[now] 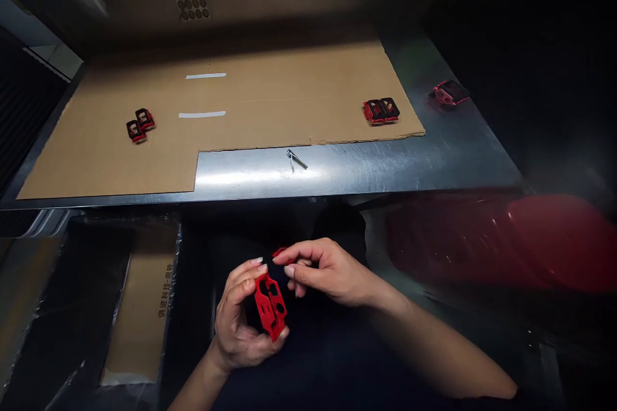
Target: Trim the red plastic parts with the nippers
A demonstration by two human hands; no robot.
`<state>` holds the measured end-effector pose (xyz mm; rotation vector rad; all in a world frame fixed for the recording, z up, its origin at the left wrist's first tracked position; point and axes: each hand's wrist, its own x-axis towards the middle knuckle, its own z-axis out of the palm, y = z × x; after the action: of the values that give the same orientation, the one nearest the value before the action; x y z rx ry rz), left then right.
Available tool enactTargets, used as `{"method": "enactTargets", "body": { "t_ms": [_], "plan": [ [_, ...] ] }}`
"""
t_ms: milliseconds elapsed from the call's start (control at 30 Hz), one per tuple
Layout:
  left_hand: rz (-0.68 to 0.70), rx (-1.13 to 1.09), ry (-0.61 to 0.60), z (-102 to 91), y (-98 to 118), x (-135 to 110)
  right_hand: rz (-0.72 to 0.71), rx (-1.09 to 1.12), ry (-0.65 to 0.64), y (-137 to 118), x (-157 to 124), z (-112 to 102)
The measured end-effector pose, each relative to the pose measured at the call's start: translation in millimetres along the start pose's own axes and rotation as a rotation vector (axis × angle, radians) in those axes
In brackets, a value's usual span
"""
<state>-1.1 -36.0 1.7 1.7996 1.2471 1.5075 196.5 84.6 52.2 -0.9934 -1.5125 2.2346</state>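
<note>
At six o'clock of the view, a red moulded plastic part with rectangular cut-outs (270, 306) is held tilted in the left hand (242, 317), its fingers (235, 286) curled together around the part and clamped on it. A small red piece (279, 252) is pinched by the right hand (328, 273), just above the moulded part; its thumb and forefinger are brought close together on the piece, which is partly hidden by them, and the two hands are almost touching. Beyond the hands lies a steel table (366, 170), partly covered by a cardboard sheet (289, 106) marked with two white strips (205, 95). A pair of red-and-black parts (140, 125) is placed on the cardboard at ten o'clock, and a second pair (381, 110) at two o'clock. A further red-and-black part (450, 92) is seen on the bare steel, farther toward two o'clock. Small metal clippers (295, 160) are lying on the steel at the cardboard's notched edge. At seven o'clock, a printed cardboard piece (141, 314) is seen in a dark tray (81, 308). A large blurred red shape (506, 241) is seen at four o'clock.
</note>
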Motion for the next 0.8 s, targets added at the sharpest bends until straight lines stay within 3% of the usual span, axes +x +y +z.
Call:
{"method": "enactTargets", "body": {
  "t_ms": [233,433,533,800],
  "plan": [
    [-0.15,-0.225,0.082,8.0,0,0,-0.074,0.104,-0.031,19,0,6],
    [-0.196,-0.299,0.102,14.3,-1,1,0.006,0.233,-0.263,30,-4,7],
    [-0.201,-0.303,0.079,15.5,0,3,0.017,0.253,-0.327,32,-4,9],
    [-0.15,-0.247,0.048,15.6,-1,6,0.029,0.214,-0.34,31,-2,9]
  ]
}}
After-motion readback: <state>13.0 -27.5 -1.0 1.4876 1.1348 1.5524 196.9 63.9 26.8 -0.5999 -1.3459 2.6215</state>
